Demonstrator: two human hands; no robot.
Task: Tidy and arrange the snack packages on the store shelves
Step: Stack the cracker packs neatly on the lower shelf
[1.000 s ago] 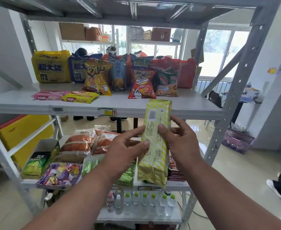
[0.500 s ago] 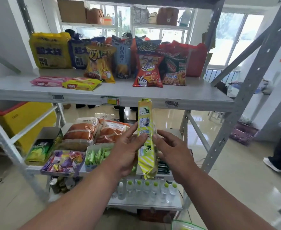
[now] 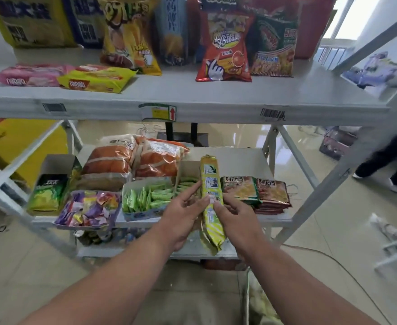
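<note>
Holding a long yellow-green striped snack pack [image 3: 211, 202] edge-on between both hands, in front of the middle shelf [image 3: 251, 160]; pack stands roughly upright, its top end level w/ the shelf's goods, its bottom end hanging below the shelf's front edge. Left hand [image 3: 183, 219] presses its left face w/ fingers mostly straight, thumb tip on the pack's edge; right hand [image 3: 236, 219] pinches the right face, thumb on the edge, other fingers curled behind, partly hidden.

Around it on the middle shelf: just right of the pack, two stacks of small flat packets [image 3: 256, 192], orange-fronted and red-fronted, touching each other. Just left, behind the left hand, an open carton of green sachets [image 3: 150, 198], partly blocked by the fingers. Further left a tray of mixed wrapped candies [image 3: 88, 208] and an open box w/ a green bag [image 3: 50, 191]. Behind those, two bread bags [image 3: 131, 158].

Top shelf [image 3: 192, 97]: pink wafer pack [image 3: 28, 75] and yellow wafer pack [image 3: 96, 78] lying flat, touching; chip bags [image 3: 225, 43] standing upright behind.

Far right, another person's legs [image 3: 389, 160] on the tiled floor, well apart from the shelving
</note>
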